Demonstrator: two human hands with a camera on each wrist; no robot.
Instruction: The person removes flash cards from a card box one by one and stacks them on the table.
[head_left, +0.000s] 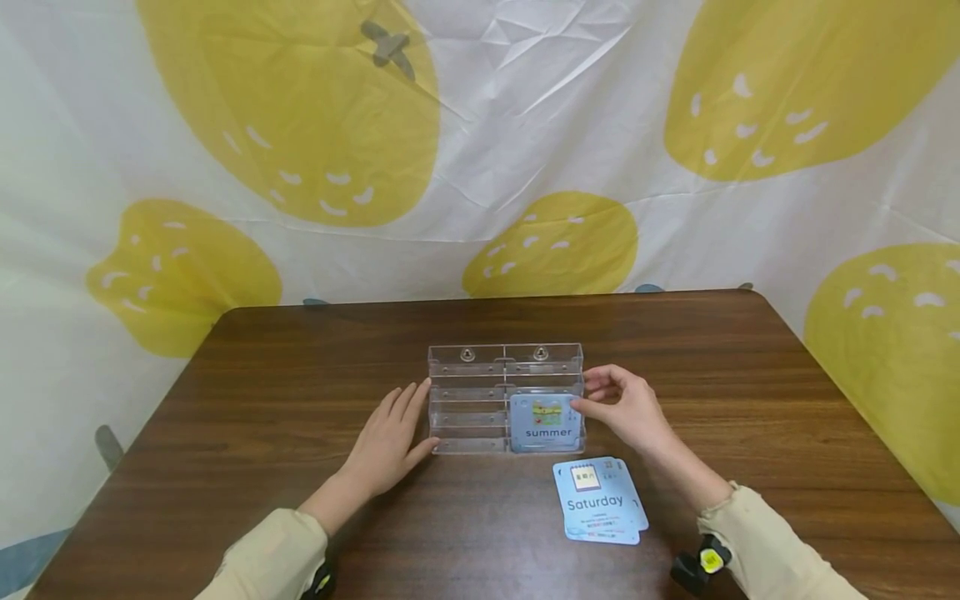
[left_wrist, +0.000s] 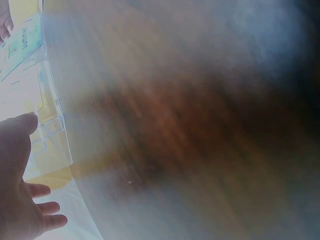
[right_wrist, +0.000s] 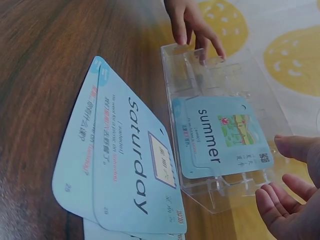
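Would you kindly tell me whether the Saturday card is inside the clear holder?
No, the Saturday card lies on other cards on the table, in front of the holder.

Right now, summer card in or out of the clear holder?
In. The head view shows the summer card inside the clear holder, in its front right pocket; the Saturday card lies outside.

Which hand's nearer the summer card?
Right. The right hand is at the summer card's right edge, thumb by its upper corner; the left hand is at the opposite side of the clear holder.
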